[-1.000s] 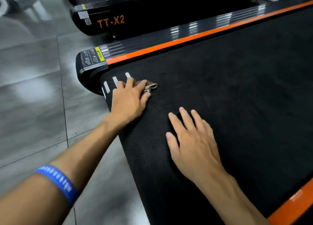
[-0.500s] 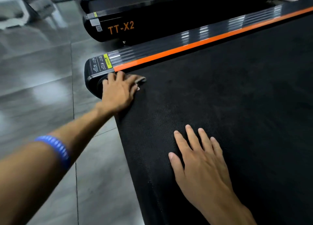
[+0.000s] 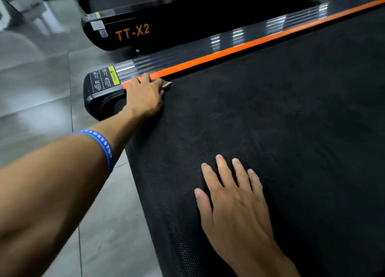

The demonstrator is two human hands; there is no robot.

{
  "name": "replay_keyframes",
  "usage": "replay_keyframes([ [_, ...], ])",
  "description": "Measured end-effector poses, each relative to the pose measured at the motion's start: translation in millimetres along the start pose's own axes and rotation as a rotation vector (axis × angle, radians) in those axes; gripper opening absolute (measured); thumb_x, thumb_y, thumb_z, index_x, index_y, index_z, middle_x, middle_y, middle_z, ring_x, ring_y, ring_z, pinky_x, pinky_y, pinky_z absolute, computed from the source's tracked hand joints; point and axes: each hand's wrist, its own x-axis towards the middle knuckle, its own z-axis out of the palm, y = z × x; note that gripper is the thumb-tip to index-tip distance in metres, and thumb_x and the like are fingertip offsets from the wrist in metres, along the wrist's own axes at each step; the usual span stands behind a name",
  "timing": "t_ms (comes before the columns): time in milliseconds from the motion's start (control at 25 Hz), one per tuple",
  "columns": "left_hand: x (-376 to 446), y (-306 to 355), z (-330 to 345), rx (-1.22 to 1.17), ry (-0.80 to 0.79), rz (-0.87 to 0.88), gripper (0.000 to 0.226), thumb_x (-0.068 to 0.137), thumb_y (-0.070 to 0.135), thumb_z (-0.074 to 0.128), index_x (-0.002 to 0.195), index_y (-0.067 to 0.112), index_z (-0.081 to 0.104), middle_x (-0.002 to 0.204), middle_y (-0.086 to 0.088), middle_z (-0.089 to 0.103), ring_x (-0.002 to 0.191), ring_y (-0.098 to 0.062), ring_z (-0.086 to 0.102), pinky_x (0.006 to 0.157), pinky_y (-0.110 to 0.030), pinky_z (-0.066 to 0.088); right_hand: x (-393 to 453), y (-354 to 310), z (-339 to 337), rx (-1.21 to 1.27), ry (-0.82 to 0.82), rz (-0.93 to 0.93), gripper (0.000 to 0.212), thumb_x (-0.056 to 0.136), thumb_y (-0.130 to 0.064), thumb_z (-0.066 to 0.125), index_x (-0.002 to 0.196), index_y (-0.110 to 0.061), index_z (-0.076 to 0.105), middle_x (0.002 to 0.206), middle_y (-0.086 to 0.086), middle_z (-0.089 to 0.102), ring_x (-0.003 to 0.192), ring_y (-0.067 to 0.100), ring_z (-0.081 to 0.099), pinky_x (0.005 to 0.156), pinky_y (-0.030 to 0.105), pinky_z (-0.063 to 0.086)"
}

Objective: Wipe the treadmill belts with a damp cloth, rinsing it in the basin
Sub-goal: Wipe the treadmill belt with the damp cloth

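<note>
At the far left corner of the treadmill belt (image 3: 270, 130), left hand (image 3: 144, 97) lies palm down over a small grey-brown cloth (image 3: 167, 84), fingers fairly straight and pressing it flat against the belt; only a corner of the cloth pokes out past the fingertips on the belt side. Fingertips reach onto the orange side strip (image 3: 239, 48) that borders the belt's far edge. Just left of that hand, off the belt corner, sits the black end cap (image 3: 98, 101) with a black-and-yellow warning label (image 3: 105, 80) on top. Blue wristband (image 3: 105, 146) on the left forearm, which crosses over the grey tiled floor (image 3: 37, 84) toward the belt.

Right hand (image 3: 235, 205) rests flat on the belt nearer the camera, well apart from the cloth, fingers spread and straight, holding nothing, palm on the textured black surface. Glossy black side rail (image 3: 208, 45) runs along the outer side of the orange strip. Beyond that rail, away from the belt, a second black treadmill (image 3: 166, 20) stands on the floor, marked "TT-X2" in orange letters. Basin not seen. Top left corner too blurred to tell what stands there.
</note>
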Motion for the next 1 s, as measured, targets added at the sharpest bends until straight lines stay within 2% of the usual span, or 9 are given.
replay_keyframes([
  [120,-23.1,14.8,-8.2,-0.063,0.079,0.214,0.036,0.099,0.037,0.042,0.129,0.021,0.053,0.126,-0.016,0.049,0.105,-0.039,0.046,0.085,-0.047,0.042,0.2,-0.3,0.4,-0.009,0.003,-0.001,0.055,0.090,-0.049,0.035,0.129,-0.023,0.063,0.139,0.008,0.057,0.130,0.034,0.052,0.103,0.056,0.043],
  [240,-47.0,-18.1,-10.0,-0.075,0.115,0.440,0.046,0.098,0.043,0.039,0.139,0.025,0.049,0.127,-0.013,0.052,0.102,-0.038,0.049,0.080,-0.047,0.046,-0.4,2.9,0.3,-0.030,0.023,-0.014,0.055,0.091,-0.049,0.035,0.130,-0.023,0.062,0.139,0.007,0.057,0.129,0.033,0.052,0.102,0.056,0.044],
  [400,-48.2,-59.9,-2.5,-0.051,0.062,0.058,0.044,0.101,0.041,0.040,0.143,0.028,0.044,0.132,-0.012,0.048,0.110,-0.038,0.045,0.087,-0.049,0.043,-0.4,1.5,1.1,-0.055,0.039,-0.020,0.055,0.091,-0.049,0.033,0.129,-0.022,0.063,0.137,0.008,0.059,0.128,0.035,0.053,0.102,0.056,0.044],
  [480,-56.7,-45.2,-7.5,-0.076,0.055,-0.025,0.040,0.100,0.040,0.041,0.139,0.029,0.048,0.131,-0.012,0.046,0.112,-0.039,0.043,0.089,-0.049,0.039,-0.1,-0.2,1.7,-0.062,0.046,-0.010,0.056,0.090,-0.049,0.033,0.128,-0.021,0.064,0.136,0.009,0.059,0.127,0.036,0.054,0.101,0.056,0.045],
  [600,-90.9,-18.5,-11.3,-0.117,0.129,0.181,0.040,0.098,0.040,0.041,0.134,0.031,0.055,0.124,-0.010,0.051,0.103,-0.037,0.046,0.079,-0.046,0.041,-0.4,-2.3,1.1,-0.054,0.055,-0.005,0.058,0.089,-0.050,0.034,0.127,-0.020,0.065,0.136,0.010,0.059,0.126,0.037,0.054,0.101,0.057,0.045],
  [720,-94.0,-38.5,-12.7,-0.112,0.131,0.394,0.048,0.096,0.046,0.033,0.137,0.034,0.054,0.128,-0.007,0.054,0.104,-0.036,0.050,0.077,-0.045,0.043,0.1,-1.5,0.6,-0.053,0.049,-0.005,0.058,0.089,-0.051,0.033,0.128,-0.021,0.065,0.136,0.010,0.059,0.127,0.036,0.054,0.101,0.057,0.044],
  [800,-70.8,-58.5,-2.6,-0.105,0.101,0.243,0.041,0.100,0.042,0.040,0.139,0.037,0.050,0.135,-0.008,0.049,0.111,-0.037,0.046,0.087,-0.049,0.043,0.5,-1.6,2.0,-0.059,0.046,-0.012,0.058,0.089,-0.051,0.032,0.129,-0.021,0.063,0.137,0.009,0.058,0.128,0.036,0.053,0.102,0.056,0.044],
  [920,-57.4,-63.8,7.3,-0.368,0.093,-0.110,0.037,0.099,0.037,0.049,0.136,0.036,0.053,0.131,-0.008,0.044,0.114,-0.039,0.040,0.101,-0.050,0.037,0.3,-0.5,2.0,-0.051,0.057,-0.013,0.058,0.089,-0.050,0.032,0.128,-0.021,0.064,0.136,0.009,0.059,0.127,0.036,0.053,0.102,0.057,0.044],
  [1000,-74.3,-49.9,3.4,-0.413,0.124,-0.109,0.035,0.098,0.030,0.053,0.132,0.032,0.059,0.126,-0.008,0.047,0.109,-0.039,0.040,0.101,-0.048,0.037,1.0,-2.0,2.5,-0.053,0.063,-0.009,0.059,0.089,-0.050,0.032,0.127,-0.020,0.065,0.135,0.011,0.060,0.126,0.037,0.054,0.101,0.058,0.044],
])
